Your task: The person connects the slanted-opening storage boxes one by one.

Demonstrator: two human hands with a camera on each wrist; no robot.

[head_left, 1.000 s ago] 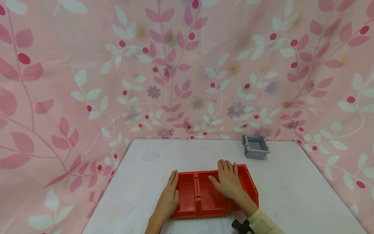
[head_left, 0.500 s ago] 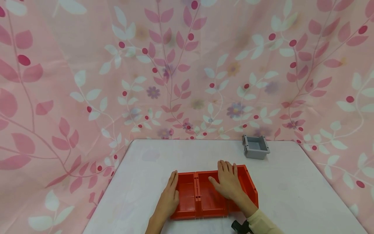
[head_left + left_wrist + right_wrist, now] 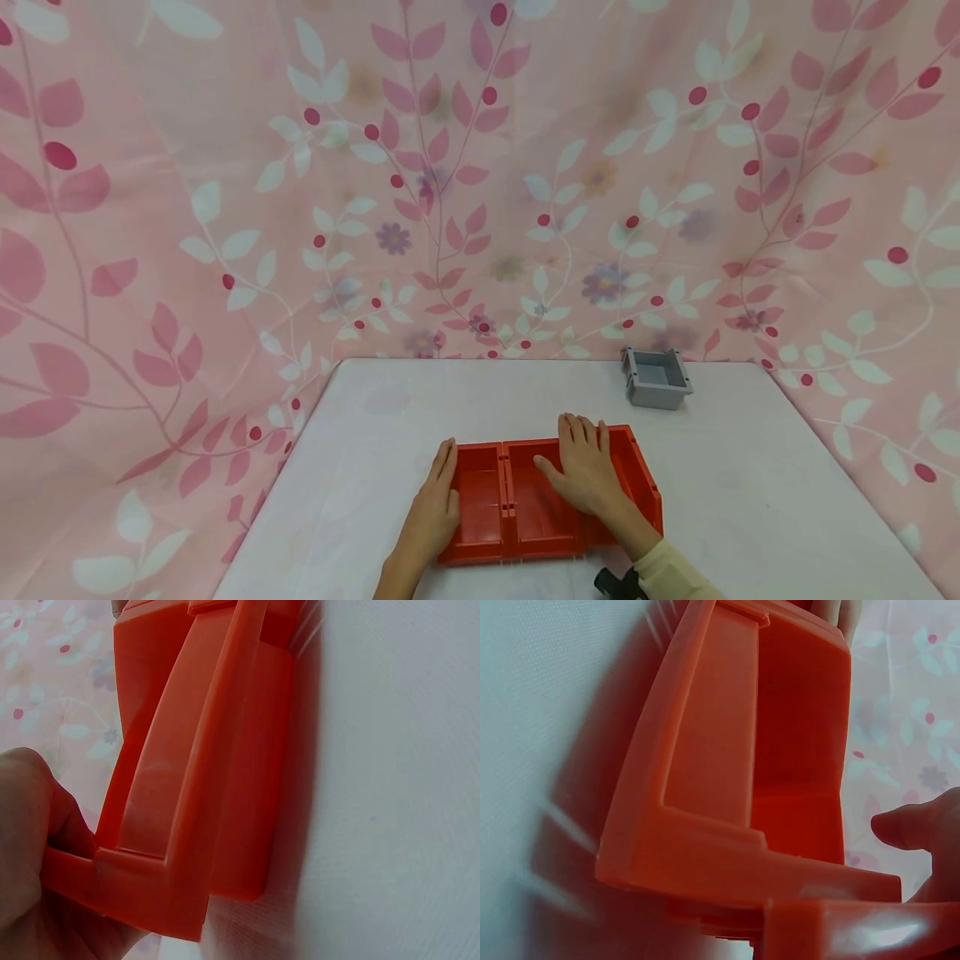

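Three red plastic storage bins stand side by side in the head view: the left bin (image 3: 478, 508), the middle bin (image 3: 536, 504) and the right bin (image 3: 637, 467). The right one sits slightly farther back than its neighbour. My left hand (image 3: 431, 517) holds the left bin's outer wall, thumb over the rim and fingers extended along the outside; the left wrist view shows that rim (image 3: 127, 889) between them. My right hand (image 3: 588, 475) lies across where the middle and right bins meet, fingers straight towards the far rims. Its thumb (image 3: 904, 825) stands out, clear of the bin wall.
A small grey bin (image 3: 657, 379) stands at the back right of the white table (image 3: 750, 500). Below my right forearm, near the front edge, is a black object (image 3: 618, 582), partly hidden by the sleeve. A pink floral curtain (image 3: 480, 183) hangs behind the table.
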